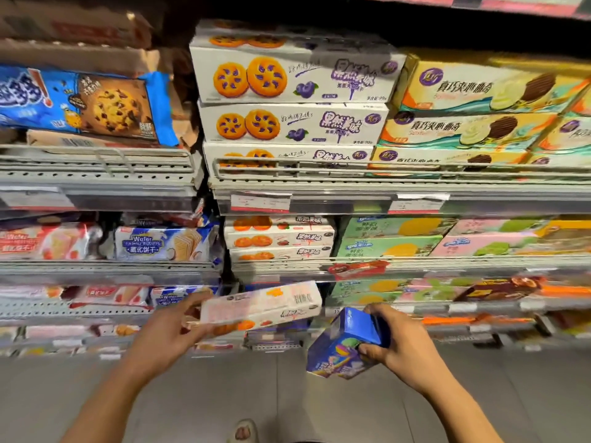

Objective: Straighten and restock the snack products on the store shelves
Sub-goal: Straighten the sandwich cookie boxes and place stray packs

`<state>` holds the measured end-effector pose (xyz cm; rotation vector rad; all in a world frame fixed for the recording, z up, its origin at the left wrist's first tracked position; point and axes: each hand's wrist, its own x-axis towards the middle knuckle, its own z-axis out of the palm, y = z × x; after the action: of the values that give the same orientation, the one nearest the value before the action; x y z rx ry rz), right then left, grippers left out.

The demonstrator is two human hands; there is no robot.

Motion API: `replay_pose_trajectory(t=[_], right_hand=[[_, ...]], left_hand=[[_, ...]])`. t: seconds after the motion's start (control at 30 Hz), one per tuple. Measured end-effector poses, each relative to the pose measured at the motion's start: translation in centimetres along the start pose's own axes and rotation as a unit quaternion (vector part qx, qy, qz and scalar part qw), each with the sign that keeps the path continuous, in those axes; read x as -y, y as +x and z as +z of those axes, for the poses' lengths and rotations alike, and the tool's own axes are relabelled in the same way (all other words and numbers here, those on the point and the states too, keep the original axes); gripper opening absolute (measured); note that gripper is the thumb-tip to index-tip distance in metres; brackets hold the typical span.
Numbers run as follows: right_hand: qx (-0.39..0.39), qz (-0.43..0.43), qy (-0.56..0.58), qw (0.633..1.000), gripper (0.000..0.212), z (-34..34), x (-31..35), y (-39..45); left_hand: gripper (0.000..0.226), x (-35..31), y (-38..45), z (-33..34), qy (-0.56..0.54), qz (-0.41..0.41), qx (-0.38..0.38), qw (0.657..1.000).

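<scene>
Store shelves (105, 183) hold mostly squared stacks. Below the blueberry biscuit stack (287, 100), left hand (166, 330) grips a white biscuit box (260, 303), right hand (399, 343) a blue box (345, 346); both await shelving.

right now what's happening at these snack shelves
A person is restocking biscuit shelves, a box in each hand. The left hand grips a long white biscuit box, tilted and held in front of the lower shelves. The right hand grips a blue box lower down, off the shelf. Above, white blueberry biscuit boxes sit stacked beside yellow sandwich-cookie boxes. Neither held box is shelved yet.
</scene>
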<state>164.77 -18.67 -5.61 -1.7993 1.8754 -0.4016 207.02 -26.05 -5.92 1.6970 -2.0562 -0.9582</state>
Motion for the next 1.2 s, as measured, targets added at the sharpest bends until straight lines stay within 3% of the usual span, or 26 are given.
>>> replay_pose_trajectory(t=[0.13, 0.2, 0.33, 0.47, 0.67, 0.9, 1.2], right_hand=[[0.009, -0.017, 0.017, 1.000, 0.054, 0.8, 0.3, 0.1], [0.010, -0.024, 0.024, 0.999, 0.052, 1.1, 0.4, 0.0], [0.015, -0.030, 0.031, 0.999, 0.050, 1.5, 0.5, -0.7], [0.017, -0.021, 0.039, 0.999, 0.046, 0.8, 0.0, -1.7], [-0.012, 0.016, 0.025, 1.000, 0.052, -0.4, -1.3, -3.5], [-0.026, 0.048, 0.010, 0.998, 0.051, -1.1, -2.1, -4.6], [-0.027, 0.047, 0.015, 0.998, 0.056, -0.7, -1.4, -4.7]], left_hand=[[0.042, -2.0, -2.0, -3.8, -0.030, 0.003, -0.118, 0.993], [0.049, -3.1, -2.1, -4.7, -0.038, 0.014, -0.173, 0.984], [0.044, -5.7, -0.5, -5.1, -0.043, 0.012, -0.224, 0.973], [0.052, -7.2, 2.7, -4.3, 0.039, 0.009, -0.208, 0.977], [0.057, -8.7, 6.7, -4.6, 0.004, 0.020, -0.173, 0.985], [0.028, -8.7, 9.5, -5.0, -0.029, -0.008, -0.147, 0.989], [0.024, -9.4, 10.7, -5.3, -0.042, -0.005, -0.128, 0.991]])
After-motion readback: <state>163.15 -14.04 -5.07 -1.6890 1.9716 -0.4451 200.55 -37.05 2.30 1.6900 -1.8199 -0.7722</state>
